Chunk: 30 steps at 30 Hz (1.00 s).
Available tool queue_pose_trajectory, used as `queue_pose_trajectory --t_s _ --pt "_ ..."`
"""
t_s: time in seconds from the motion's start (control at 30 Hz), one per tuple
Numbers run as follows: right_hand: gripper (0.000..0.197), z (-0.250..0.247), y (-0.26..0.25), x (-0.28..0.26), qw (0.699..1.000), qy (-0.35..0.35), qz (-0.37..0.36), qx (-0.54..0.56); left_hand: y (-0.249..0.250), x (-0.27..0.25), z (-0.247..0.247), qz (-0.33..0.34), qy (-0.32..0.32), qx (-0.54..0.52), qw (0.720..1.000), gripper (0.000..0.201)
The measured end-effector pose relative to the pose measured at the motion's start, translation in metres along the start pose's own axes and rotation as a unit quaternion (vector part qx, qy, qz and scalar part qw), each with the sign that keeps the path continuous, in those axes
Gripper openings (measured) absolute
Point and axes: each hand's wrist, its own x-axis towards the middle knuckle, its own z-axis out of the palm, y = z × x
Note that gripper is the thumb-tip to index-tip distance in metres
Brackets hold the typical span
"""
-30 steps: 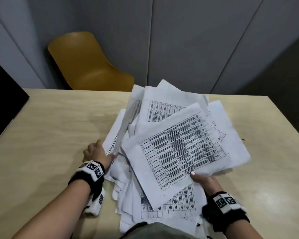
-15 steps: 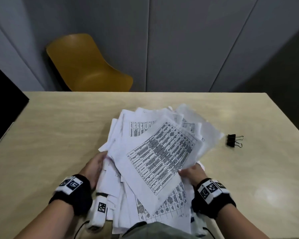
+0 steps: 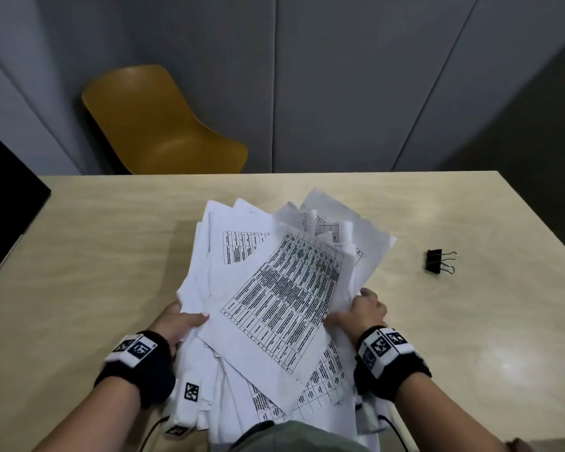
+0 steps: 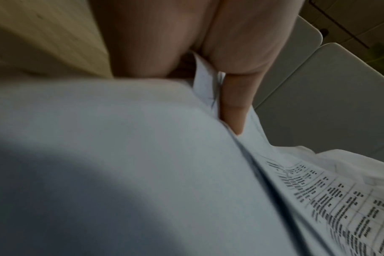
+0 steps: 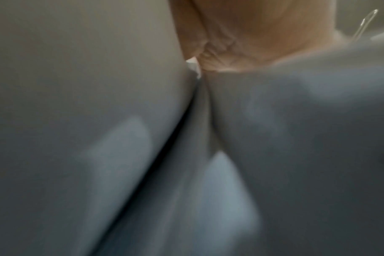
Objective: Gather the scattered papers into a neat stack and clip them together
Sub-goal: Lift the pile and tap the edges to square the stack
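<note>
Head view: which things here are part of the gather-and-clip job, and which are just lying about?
Part of the job:
- papers, a loose pile, edges uneven
- binder clip, lying apart on the table, right of the pile
- left hand and right hand, gripping the pile's two sides

Just there:
- table
- yellow chair behind it

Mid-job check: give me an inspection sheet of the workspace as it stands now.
Surface: light wood table.
Job's things: papers in a loose, uneven pile, edges fanned; binder clip apart on the table, to their right.
Clutter: nothing seen.
Grippers: left hand grips the pile's left edge; right hand grips its right edge.
Cables: thin black cable near the left wrist.
Surroundings: yellow chair, grey wall panels.
</note>
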Motion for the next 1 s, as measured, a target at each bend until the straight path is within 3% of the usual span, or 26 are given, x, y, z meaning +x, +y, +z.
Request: queue_pose_trajectory --t_s 0.07,0.13,0.27,0.3,0.4,0.47,0.7,0.8,0.87,0.93,1.0 --pt "0.057 -0.004 0.001 0.004 0.995 -0.029 0.008 0.1 -0.001 -0.002 -0.003 0.004 -0.019 -0.021 1.0 0.023" --pt "0.062 -0.005 0.002 0.008 0.979 -0.062 0.007 0.192 0.0 -0.004 -0.005 -0.003 -0.028 -0.04 0.999 0.02" --pt "0.117 -0.001 0.006 0.015 0.939 -0.091 0.014 0.333 0.0 -0.015 0.005 -0.02 -0.074 -0.061 0.995 0.03" --pt "0.111 -0.001 0.006 0.014 0.937 -0.104 0.013 0.332 -0.002 -0.016 0.009 -0.018 -0.072 -0.055 0.996 0.039" --pt "0.043 -0.004 0.009 0.01 0.947 -0.11 0.021 0.302 -0.001 -0.019 0.017 0.011 -0.061 -0.039 0.997 0.064" --pt "0.029 -0.007 0.011 0.012 0.938 -0.086 -0.013 0.335 0.006 -0.022 0.016 0.047 -0.054 -0.04 0.997 0.062" --pt "0.014 -0.048 -0.027 0.002 0.841 -0.014 -0.173 0.512 0.075 -0.055 0.015 0.238 -0.001 -0.085 0.967 0.031" --pt "0.022 -0.065 -0.04 0.001 0.824 0.02 -0.232 0.516 0.101 -0.069 0.011 0.334 0.056 -0.053 0.94 0.023" --pt "0.01 -0.068 -0.039 -0.003 0.816 0.003 -0.234 0.529 0.107 -0.073 0.004 0.361 0.093 -0.007 0.928 0.029" --pt "0.04 -0.065 -0.034 -0.007 0.799 -0.011 -0.228 0.556 0.102 -0.076 -0.003 0.362 0.072 0.008 0.93 0.04" --pt "0.051 -0.061 -0.028 -0.01 0.798 -0.015 -0.226 0.559 0.092 -0.076 -0.005 0.35 0.012 -0.003 0.937 0.047"
